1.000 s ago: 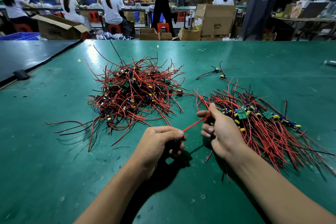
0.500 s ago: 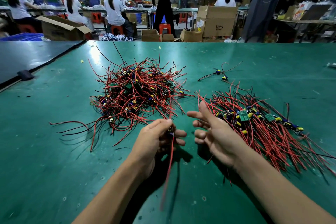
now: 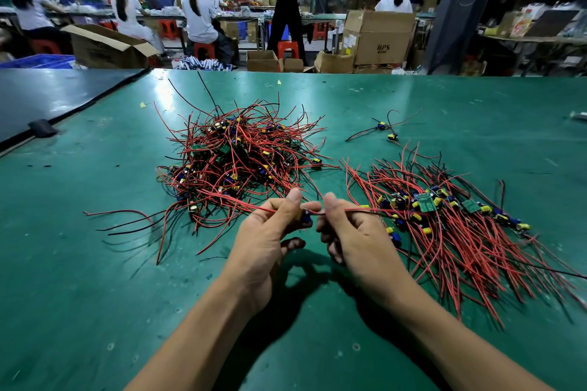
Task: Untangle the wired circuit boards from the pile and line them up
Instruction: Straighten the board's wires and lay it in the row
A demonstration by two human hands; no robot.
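Green matting covers our work surface (image 3: 95, 295), and a busy workshop lies beyond its far edge. Between our two thumbs sits one wired circuit board (image 3: 305, 216), its blue component just showing. It is lifted off the surface near the front middle. Our left grip (image 3: 270, 241) pinches it together with its red lead (image 3: 254, 206), which runs leftward toward the tangled pile (image 3: 238, 159). Whether that end is caught in there we cannot tell. Our right grip (image 3: 352, 238) is clenched round the other lead (image 3: 359, 209), which points right. So the board's long axis lies left to right, with the pile on one side and the lined-up row (image 3: 444, 219) just beside the right grip. We judge the right grip the nearer one for laying it down, once the left lead draws free. Two stray boards (image 3: 386, 130) lie farther back.
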